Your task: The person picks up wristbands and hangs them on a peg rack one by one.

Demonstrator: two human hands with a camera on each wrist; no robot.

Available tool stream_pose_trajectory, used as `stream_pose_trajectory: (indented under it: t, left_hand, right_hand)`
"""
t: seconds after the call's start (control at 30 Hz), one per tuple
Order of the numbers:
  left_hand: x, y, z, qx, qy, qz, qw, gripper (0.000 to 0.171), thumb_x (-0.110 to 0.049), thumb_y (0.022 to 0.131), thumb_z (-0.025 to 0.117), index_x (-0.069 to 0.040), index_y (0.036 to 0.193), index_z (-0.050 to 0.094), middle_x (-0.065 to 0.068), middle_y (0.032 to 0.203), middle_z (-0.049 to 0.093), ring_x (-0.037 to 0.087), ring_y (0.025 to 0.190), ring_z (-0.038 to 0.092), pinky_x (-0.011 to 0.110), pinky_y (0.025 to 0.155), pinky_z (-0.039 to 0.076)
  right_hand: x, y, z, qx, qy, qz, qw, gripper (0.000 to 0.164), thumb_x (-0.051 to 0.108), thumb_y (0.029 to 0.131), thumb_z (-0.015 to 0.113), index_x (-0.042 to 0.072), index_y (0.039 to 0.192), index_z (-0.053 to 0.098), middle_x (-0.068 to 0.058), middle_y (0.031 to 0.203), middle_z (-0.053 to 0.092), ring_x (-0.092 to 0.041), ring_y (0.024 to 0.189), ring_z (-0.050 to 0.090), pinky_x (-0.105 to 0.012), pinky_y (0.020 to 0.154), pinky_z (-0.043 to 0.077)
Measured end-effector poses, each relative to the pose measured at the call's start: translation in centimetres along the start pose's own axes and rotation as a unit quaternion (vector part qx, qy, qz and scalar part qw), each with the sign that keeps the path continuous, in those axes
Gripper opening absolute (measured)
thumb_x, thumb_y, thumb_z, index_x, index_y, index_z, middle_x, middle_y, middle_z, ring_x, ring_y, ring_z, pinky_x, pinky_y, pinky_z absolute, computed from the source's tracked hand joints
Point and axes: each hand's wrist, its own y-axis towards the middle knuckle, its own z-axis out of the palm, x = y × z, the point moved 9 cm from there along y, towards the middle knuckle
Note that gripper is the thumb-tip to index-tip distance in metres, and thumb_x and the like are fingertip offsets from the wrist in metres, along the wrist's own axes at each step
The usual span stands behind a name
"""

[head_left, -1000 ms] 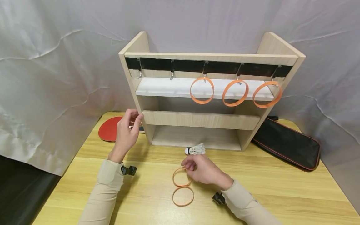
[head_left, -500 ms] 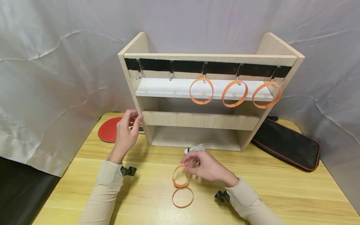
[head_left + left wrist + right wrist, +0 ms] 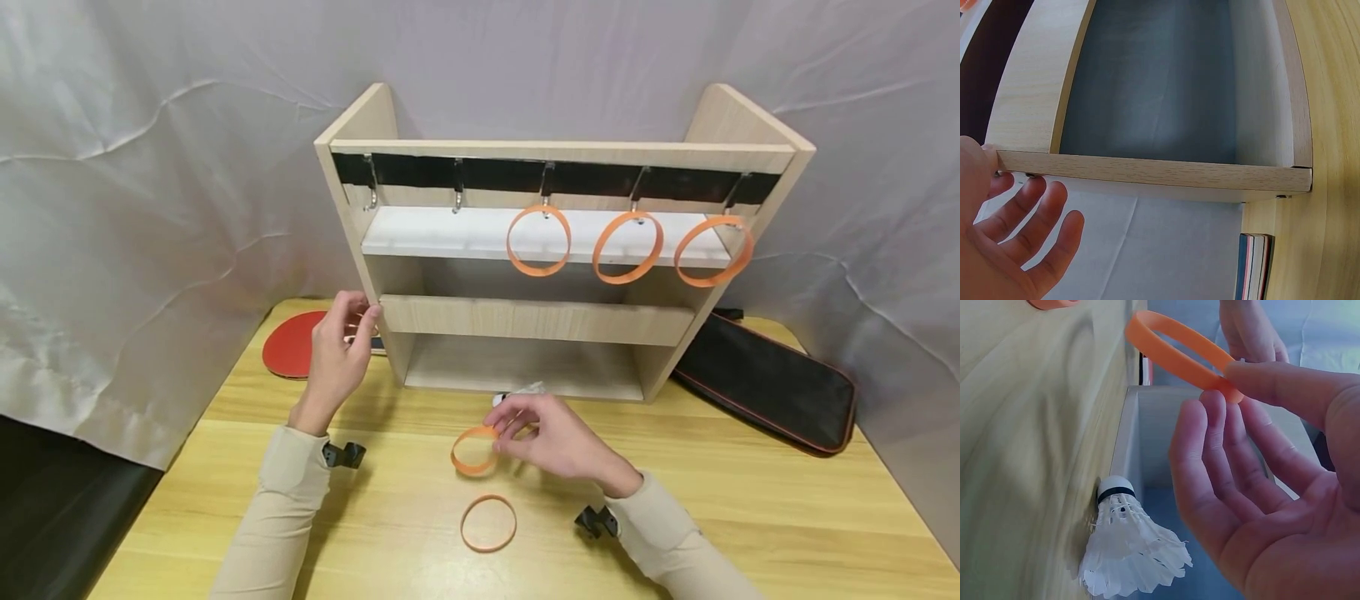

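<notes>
Between thumb and fingertips my right hand [image 3: 551, 437] pinches an orange ring [image 3: 474, 451] by its right side, above the table. The right wrist view shows this ring [image 3: 1179, 353] tilted, its band between thumb and fingers. A second orange ring [image 3: 488, 523] lies flat on the table, nearer to me. My left hand [image 3: 341, 350] holds the left side panel [image 3: 1154, 172] of the wooden shelf at its front edge, thumb in front and fingers along the outer side. Three orange rings, the middle one [image 3: 627, 248] among them, hang from the shelf's right-hand hooks.
Two bare hooks, such as the left one [image 3: 372, 187], are on the black strip. A shuttlecock [image 3: 1132, 540] lies before the shelf, partly hidden by my right hand in the head view. A red table tennis bat [image 3: 292, 344] is left; a black case [image 3: 772, 383] lies right.
My right hand has lifted the farther ring off the table and away from the nearer one, which stays put. The left hand has not moved.
</notes>
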Motion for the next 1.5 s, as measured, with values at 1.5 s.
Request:
stream_pose_trajectory:
  t: [1.5]
  left_hand:
    - [0.0,0.0,-0.1,-0.003,-0.007,-0.004,1.0000,0.017,-0.012,0.110,0.066,0.002,0.119,0.065,0.019,0.102,0.076,0.033,0.082,0.072,0.008,0.071,0.053]
  right_hand:
    - [5.8,0.4,-4.3,-0.161,0.106,-0.088,0.977,0.026,-0.003,0.091,0.085,0.002,0.114,0.074,-0.029,0.110,0.077,-0.014,0.096,0.079,-0.034,0.083,0.069]
